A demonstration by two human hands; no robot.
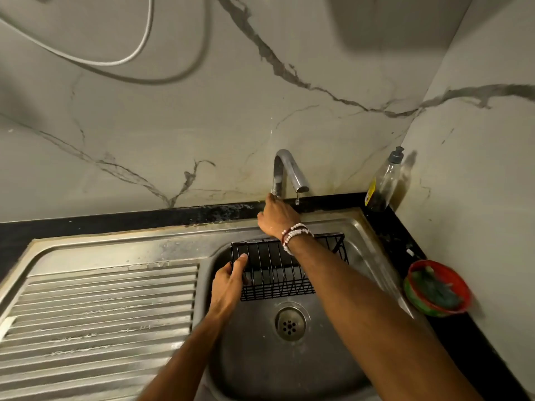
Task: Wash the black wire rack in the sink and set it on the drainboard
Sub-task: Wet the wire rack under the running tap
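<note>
The black wire rack [272, 270] hangs tilted over the back of the steel sink basin [289, 369]. My left hand [230, 280] grips its left end, thumb over the top wire. My right hand [276, 217], beaded bracelets at the wrist, reaches over the rack to the base of the chrome tap [285, 172] and touches it with its fingertips; whether the fingers hold a handle there is hidden. A drop hangs below the spout. The ribbed drainboard [98, 316] lies to the left of the basin.
The drain [290, 324] sits mid-basin. A nearly empty soap bottle [383, 183] stands in the back right corner. A red and green bowl with a scrubber [438, 287] rests on the black counter at right. A white cable loops on the marble wall.
</note>
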